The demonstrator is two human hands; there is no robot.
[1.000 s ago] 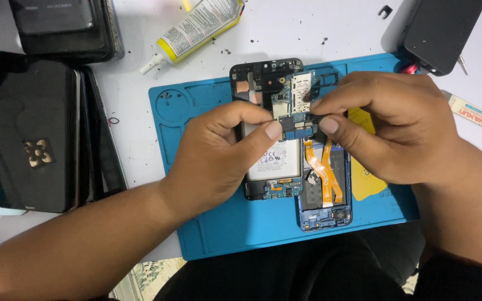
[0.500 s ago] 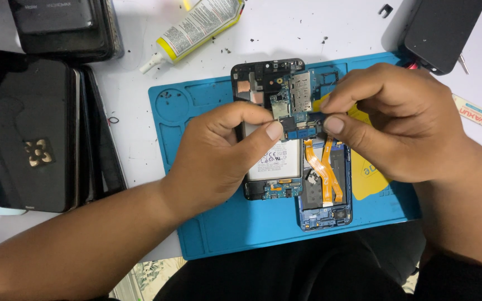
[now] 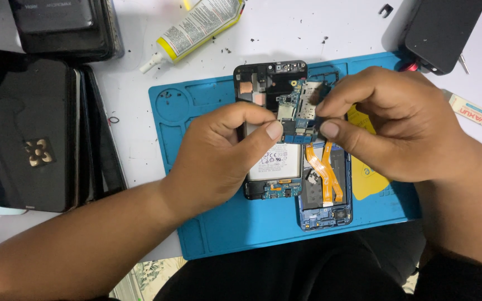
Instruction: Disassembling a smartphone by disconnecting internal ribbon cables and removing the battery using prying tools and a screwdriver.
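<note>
Item: opened phone [image 3: 271,167], lying face down on a blue work mat [image 3: 196,167] on the white desk [image 3: 308,28]. Back cover off; white battery [image 3: 277,161] exposed in the lower half, dark frame and camera area at the top.

Item: small blue circuit board [image 3: 295,108], sitting in the upper part of the phone, just above the battery. Both hands met over it.

Left hand [image 3: 218,153]: curled, thumb and forefinger brought close together at the board's left edge, thumb tip touching or just over it. Whether the fingers actually pinched the board could not be told.

Right hand [image 3: 397,125]: fingers closed in a pinch on the board's right edge, thumb below, forefinger above.

Item: second phone body [image 3: 324,189], blue-framed, lying just right of the first and partly under the right hand, with an orange ribbon cable [image 3: 324,170] running down it.

Item: yellow card [image 3: 372,173], on the mat under the right hand.

Surroundings: glue tube [image 3: 196,25] with white nozzle beyond the mat; black wallet case [image 3: 32,134] with a gold flower ornament at far left; dark slab [image 3: 442,28] at upper right; small white packet [image 3: 472,111] near the right edge; dark specks scattered over the desk.

Risk, as judged: the board looked thin and was gripped by its edges only, so uneven pull from the two hands could flex or crack it. Any connector or ribbon not yet freed could tear. The specks on the desk could foul contacts. A slip might drop the board onto the battery.
</note>
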